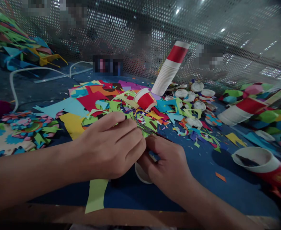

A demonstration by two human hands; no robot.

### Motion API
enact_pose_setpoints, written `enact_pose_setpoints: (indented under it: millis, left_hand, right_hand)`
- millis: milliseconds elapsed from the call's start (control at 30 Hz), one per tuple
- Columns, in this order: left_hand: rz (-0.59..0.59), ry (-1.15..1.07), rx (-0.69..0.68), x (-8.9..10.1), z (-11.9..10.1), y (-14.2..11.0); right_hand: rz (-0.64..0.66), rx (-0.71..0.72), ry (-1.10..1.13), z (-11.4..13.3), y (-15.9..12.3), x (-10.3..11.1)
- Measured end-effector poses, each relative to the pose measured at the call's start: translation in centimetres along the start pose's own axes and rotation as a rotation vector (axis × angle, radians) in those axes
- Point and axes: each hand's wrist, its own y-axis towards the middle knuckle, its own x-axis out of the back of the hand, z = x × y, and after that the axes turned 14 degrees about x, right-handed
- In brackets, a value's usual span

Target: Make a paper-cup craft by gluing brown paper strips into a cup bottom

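My left hand (pixel 114 147) is closed, knuckles up, over the middle of the blue table. What its fingers pinch is hidden behind them. My right hand (pixel 169 159) touches it from the right, its fingers curled around what look like scissors; the dark, thin blades (pixel 146 128) point up and left past my left fingers. Beneath the hands a round white cup rim (pixel 142 174) shows in part. A light green paper strip (pixel 96 195) lies below my left hand, reaching the table's front edge.
Cut coloured paper (pixel 94 95) is heaped beyond the hands, with a red-and-white paper cup (pixel 145 99) lying on it. A tall stack of cups (pixel 168 70) leans behind. At right lies a tilted cup (pixel 262 163) with something dark inside. Paper flowers (pixel 27 127) lie left.
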Motion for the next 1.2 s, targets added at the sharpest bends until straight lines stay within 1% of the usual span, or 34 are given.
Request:
enact_pose_setpoints:
  millis: [133, 333, 500, 600, 867, 1033, 1200]
  left_hand:
    - [0.024, -0.016, 0.025, -0.3, 0.1, 0.0]
    - [0.089, -0.17, 0.151, -0.5, 0.5, -0.1]
    - [0.102, -0.24, 0.238, -0.6, 0.6, 0.2]
    - [0.123, -0.275, 0.25, -0.5, 0.7, 0.3]
    - [0.134, -0.332, 0.285, -0.4, 0.7, 0.3]
    - [0.14, -0.348, 0.307, 0.1, 1.1, 0.5]
    - [0.197, -0.424, 0.292, 0.3, 1.1, 0.1]
  right_hand:
    - [0.007, -0.055, 0.054, 0.3, 0.2, 0.1]
    - [0.072, -0.217, 0.167, 0.9, 0.4, 0.5]
    - [0.06, -0.268, 0.166, 0.9, 0.4, 0.6]
    - [0.056, -0.278, 0.168, 0.9, 0.5, 0.7]
    - [-0.028, -0.353, 0.223, 0.8, 0.4, 0.9]
    - [-0.112, -0.441, 0.303, 0.5, 0.7, 1.1]
    - [-0.113, -0.448, 0.325, 0.4, 0.7, 1.1]
